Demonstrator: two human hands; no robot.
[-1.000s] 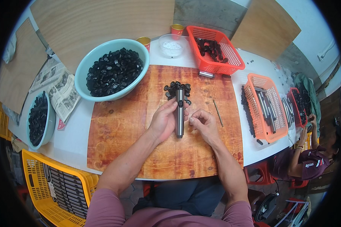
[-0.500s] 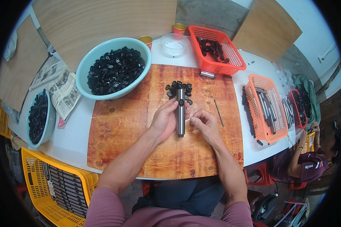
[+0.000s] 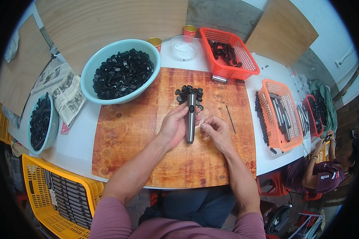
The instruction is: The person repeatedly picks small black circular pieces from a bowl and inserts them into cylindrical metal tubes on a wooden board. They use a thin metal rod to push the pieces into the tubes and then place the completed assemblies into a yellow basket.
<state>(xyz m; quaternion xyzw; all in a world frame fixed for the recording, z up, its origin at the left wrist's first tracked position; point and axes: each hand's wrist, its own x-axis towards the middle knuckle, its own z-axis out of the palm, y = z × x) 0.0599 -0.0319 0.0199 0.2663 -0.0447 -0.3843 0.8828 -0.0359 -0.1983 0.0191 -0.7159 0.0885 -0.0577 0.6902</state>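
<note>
Upright in the picture over the wooden board, a silver metal tube (image 3: 190, 123) with dark ends rests in my left hand (image 3: 174, 126), whose fingers wrap behind it. A black oval piece (image 3: 192, 108) sits in the tube's side near its upper end. Just right of the tube, my right hand (image 3: 216, 131) has thumb and forefinger pinched together; whatever is between them is too small to make out. Beyond the tube's far end lies a small heap of black oval parts (image 3: 183, 93). A thin metal rod (image 3: 231, 119) lies right of my right hand.
Black parts fill a large pale-green basin (image 3: 157, 71) and a smaller basin (image 3: 53, 131). Red basket (image 3: 235, 73) and orange basket (image 3: 292, 115) stand behind and to the right. A yellow crate (image 3: 32, 169) holds tubes at lower left. Another person (image 3: 321, 171) works at far right.
</note>
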